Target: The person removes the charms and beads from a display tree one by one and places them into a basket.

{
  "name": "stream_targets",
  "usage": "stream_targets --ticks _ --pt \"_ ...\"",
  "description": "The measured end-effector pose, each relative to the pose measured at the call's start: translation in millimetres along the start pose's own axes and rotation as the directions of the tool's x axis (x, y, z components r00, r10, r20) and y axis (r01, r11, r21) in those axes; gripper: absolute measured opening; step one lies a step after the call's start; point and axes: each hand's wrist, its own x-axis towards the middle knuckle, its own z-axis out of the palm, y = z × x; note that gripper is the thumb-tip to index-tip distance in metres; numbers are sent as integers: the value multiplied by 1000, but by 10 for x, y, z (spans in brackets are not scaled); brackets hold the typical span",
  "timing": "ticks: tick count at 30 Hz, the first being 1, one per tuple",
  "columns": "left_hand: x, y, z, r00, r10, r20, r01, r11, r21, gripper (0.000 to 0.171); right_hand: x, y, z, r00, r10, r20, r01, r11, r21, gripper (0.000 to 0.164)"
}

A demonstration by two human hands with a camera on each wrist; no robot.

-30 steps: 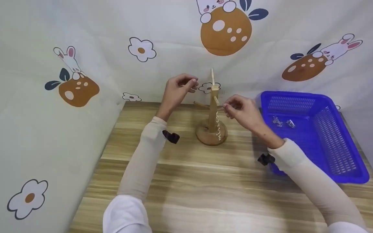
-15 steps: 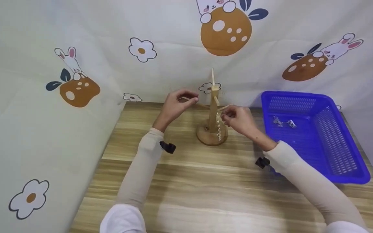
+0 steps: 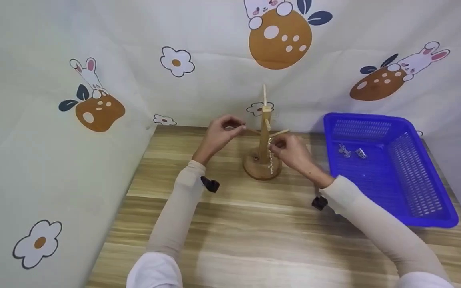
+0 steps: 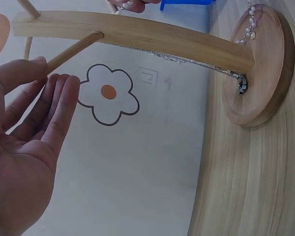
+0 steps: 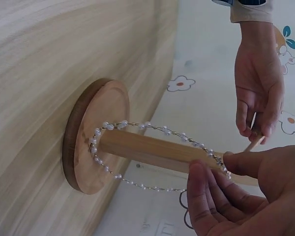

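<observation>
A wooden jewelry stand (image 3: 263,140) with a round base (image 3: 256,172) and several pegs stands upright near the back wall. My left hand (image 3: 221,133) is at its left, pinching the end of a peg (image 4: 73,51) between thumb and fingers. On the stand's right side, my right hand (image 3: 292,151) pinches the upper part of a pearl-beaded necklace (image 5: 183,136). The strand hangs down in a loop in front of the post, its low end reaching the base. Behind the post runs a thin chain (image 4: 182,60) with a small dark silvery pendant (image 4: 242,84) at its bottom.
To the right sits a blue plastic basket (image 3: 390,168) with small silvery jewelry pieces (image 3: 343,151) inside. A pale curtain (image 3: 210,88) printed with rabbits and flowers stands close behind the stand. All this rests on a wood-grain table (image 3: 250,224).
My left hand has come down onto the left peg. My right hand has moved down and left, off the right peg's end, to the pearl necklace by the post.
</observation>
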Motion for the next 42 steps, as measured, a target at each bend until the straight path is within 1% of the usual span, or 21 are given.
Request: stream_targets --ticks 5,12,19,23,25,29,34,37,42 --pt "8 -24 9 1000 -7 -15 7 1000 -21 15 -11 14 36 999 -24 -31 24 1000 -10 12" --pt "28 -42 16 999 -23 -29 21 999 -49 16 -19 3 39 1000 3 -29 -3 1000 8 13" --pt "40 -37 14 999 -33 -21 31 998 -61 17 -24 1 28 999 8 -44 -7 1000 17 13" --pt "32 -32 4 999 -29 -16 28 998 -54 17 -28 -9 18 997 -1 -71 2 1000 11 13" --pt "23 -28 1 1000 -22 -12 21 999 -50 16 -31 -15 11 996 -19 -91 19 1000 1 13" --pt "13 -30 2 1000 -14 -6 14 998 -61 16 -30 -20 0 992 -32 -122 30 999 -24 13" --pt "20 -29 8 1000 -29 -5 28 996 -82 17 -30 -25 -23 992 -31 -124 32 999 3 14" --pt "26 -23 7 999 -39 -7 38 996 -85 17 -33 -27 -36 993 -32 -112 36 999 40 16" --pt "29 -20 4 999 -41 -9 40 996 -77 17 -35 -10 -51 992 -36 -117 44 997 60 15"
